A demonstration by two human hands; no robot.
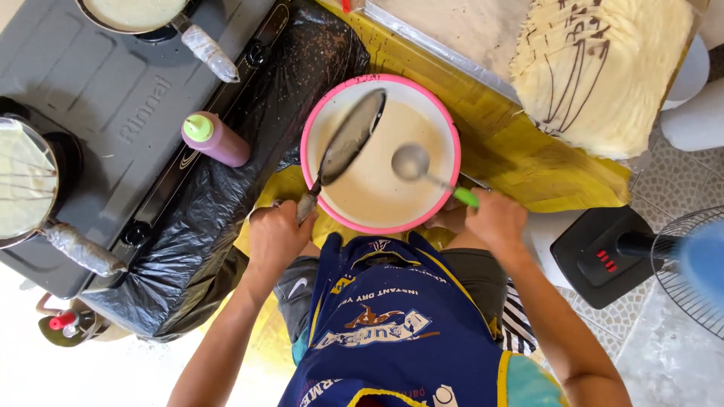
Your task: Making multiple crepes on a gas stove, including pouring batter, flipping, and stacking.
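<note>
Closest to the camera hangs a blue apron [392, 324] with yellow trim, worn by the person standing over the work. Both forearms reach away from it toward a pink-rimmed bowl [317, 120] that holds pale, creamy batter and sits on a yellow surface [513, 151].

At the near left edge of the bowl, the left hand [275, 234] is clenched around the wrapped handle of a small frying pan [351, 139]. That pan is tipped steeply on its side over the batter, its face turned toward the middle of the bowl. At the near right edge, the right hand [494, 218] grips the green handle of a metal ladle [411, 162], whose cup hovers at the batter's surface, just right of the tilted pan; whether it touches the batter I cannot tell.

To the left, a grey gas stove [113, 98] carries two more pans: one at the far edge [136, 11] and one at the left edge [26, 181], both with pale batter in them and foil-wrapped handles. A purple squeeze bottle [215, 139] with a green cap stands between stove and bowl, beside black plastic sheeting [204, 218]. Far right lies a stack of thin pale crepes [603, 68] streaked with chocolate lines. A fan [694, 264] on a black base stands on the tiled floor at the right.
</note>
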